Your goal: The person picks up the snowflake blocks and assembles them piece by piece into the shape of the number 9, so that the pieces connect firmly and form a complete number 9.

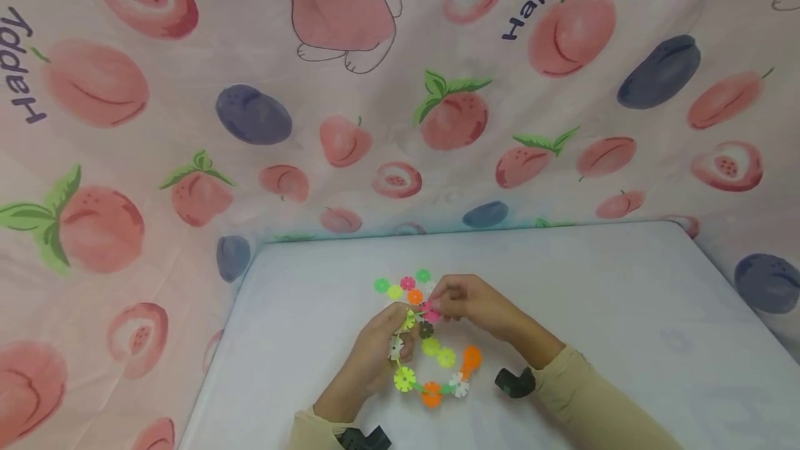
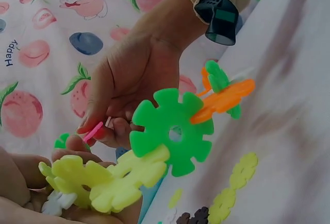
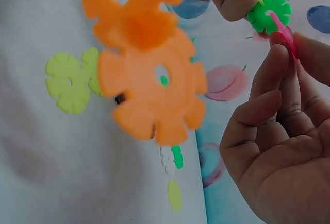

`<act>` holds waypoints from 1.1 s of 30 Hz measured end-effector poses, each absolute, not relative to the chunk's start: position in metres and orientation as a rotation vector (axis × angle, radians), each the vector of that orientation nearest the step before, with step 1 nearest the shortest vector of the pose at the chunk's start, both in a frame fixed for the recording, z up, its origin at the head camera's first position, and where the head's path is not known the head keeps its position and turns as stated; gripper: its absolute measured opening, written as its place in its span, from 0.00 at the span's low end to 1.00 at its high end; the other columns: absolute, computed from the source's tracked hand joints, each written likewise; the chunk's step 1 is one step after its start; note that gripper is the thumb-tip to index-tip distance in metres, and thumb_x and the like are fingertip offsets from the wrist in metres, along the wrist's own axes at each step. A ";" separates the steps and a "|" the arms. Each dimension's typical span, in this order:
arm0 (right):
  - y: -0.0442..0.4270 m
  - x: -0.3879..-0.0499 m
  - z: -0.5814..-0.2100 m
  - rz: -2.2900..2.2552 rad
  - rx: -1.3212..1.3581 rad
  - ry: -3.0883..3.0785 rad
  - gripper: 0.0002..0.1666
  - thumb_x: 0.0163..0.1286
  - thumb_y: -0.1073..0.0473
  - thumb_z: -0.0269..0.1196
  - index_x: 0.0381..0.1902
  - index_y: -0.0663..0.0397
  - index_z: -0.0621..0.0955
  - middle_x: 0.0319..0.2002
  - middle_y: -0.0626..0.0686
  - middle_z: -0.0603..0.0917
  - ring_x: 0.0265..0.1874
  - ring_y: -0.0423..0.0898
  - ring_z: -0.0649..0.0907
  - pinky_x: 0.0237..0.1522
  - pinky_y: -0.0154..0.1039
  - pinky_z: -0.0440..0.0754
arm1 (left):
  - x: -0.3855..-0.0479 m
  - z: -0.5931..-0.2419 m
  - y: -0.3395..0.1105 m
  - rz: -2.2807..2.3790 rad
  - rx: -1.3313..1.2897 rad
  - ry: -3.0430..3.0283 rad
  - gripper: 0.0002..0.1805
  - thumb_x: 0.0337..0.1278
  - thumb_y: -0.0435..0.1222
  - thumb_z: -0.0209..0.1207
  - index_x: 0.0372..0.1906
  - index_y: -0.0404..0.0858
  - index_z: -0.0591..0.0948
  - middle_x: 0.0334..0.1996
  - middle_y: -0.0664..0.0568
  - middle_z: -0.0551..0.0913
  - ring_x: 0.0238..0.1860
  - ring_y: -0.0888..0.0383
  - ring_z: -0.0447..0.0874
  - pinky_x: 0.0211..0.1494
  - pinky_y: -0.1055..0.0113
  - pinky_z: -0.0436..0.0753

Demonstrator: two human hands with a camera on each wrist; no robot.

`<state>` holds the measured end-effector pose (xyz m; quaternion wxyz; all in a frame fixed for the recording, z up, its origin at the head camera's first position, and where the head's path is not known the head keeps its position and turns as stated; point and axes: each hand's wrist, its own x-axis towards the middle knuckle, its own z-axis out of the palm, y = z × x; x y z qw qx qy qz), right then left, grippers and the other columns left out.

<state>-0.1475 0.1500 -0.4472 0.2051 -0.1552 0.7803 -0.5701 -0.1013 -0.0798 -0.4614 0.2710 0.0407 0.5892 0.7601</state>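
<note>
My left hand (image 1: 375, 339) holds a curved chain of joined plastic snowflake discs. Along that chain are a white disc (image 1: 396, 348), a yellow-green disc (image 1: 404, 379), an orange disc (image 1: 431, 394) and another white disc (image 1: 460, 385); more orange discs (image 1: 471, 356) form its free end. Between thumb and fingertips, my right hand (image 1: 471, 301) pinches a pink snowflake disc (image 3: 283, 31). In the right wrist view, the pink disc's edge meets a green disc (image 3: 269, 14) by the left hand's fingers. Whether their slots are interlocked, I cannot tell.
Loose discs lie on the white table (image 1: 612, 311) beyond the hands, including green (image 1: 381, 286), yellow (image 1: 395, 292), pink (image 1: 407, 284) and orange (image 1: 415, 296) ones. A dark disc (image 1: 426, 329) and yellow discs (image 1: 446, 357) lie nearer. A fruit-patterned cloth (image 1: 375, 110) hangs behind.
</note>
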 end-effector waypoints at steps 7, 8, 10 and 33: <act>0.160 -0.150 -0.453 -1.581 -0.374 2.197 0.13 0.71 0.48 0.66 0.44 0.50 0.85 0.37 0.62 0.85 0.38 0.57 0.82 0.47 0.53 0.82 | -0.100 -0.460 -0.080 2.061 0.111 1.589 0.23 0.82 0.47 0.42 0.64 0.34 0.73 0.39 0.53 0.77 0.28 0.62 0.71 0.32 0.73 0.75; 0.161 -0.151 -0.455 -1.586 -0.371 2.197 0.13 0.71 0.48 0.66 0.44 0.51 0.84 0.37 0.61 0.85 0.38 0.56 0.82 0.47 0.53 0.83 | -0.100 -0.459 -0.080 2.061 0.106 1.594 0.23 0.82 0.47 0.42 0.64 0.35 0.73 0.39 0.53 0.78 0.28 0.62 0.72 0.33 0.73 0.76; 0.164 -0.153 -0.457 -1.598 -0.369 2.192 0.15 0.72 0.48 0.65 0.44 0.54 0.84 0.37 0.61 0.85 0.38 0.56 0.82 0.47 0.53 0.83 | -0.100 -0.458 -0.080 2.072 0.095 1.591 0.23 0.82 0.46 0.42 0.65 0.36 0.72 0.40 0.52 0.78 0.29 0.62 0.73 0.33 0.73 0.77; 0.179 -0.158 -0.502 -0.987 -0.995 2.454 0.07 0.65 0.56 0.72 0.41 0.40 0.90 0.39 0.38 0.89 0.40 0.34 0.82 0.51 0.38 0.81 | -0.105 -0.450 -0.083 2.261 0.079 1.493 0.23 0.83 0.48 0.39 0.66 0.36 0.67 0.38 0.54 0.75 0.28 0.63 0.70 0.34 0.72 0.73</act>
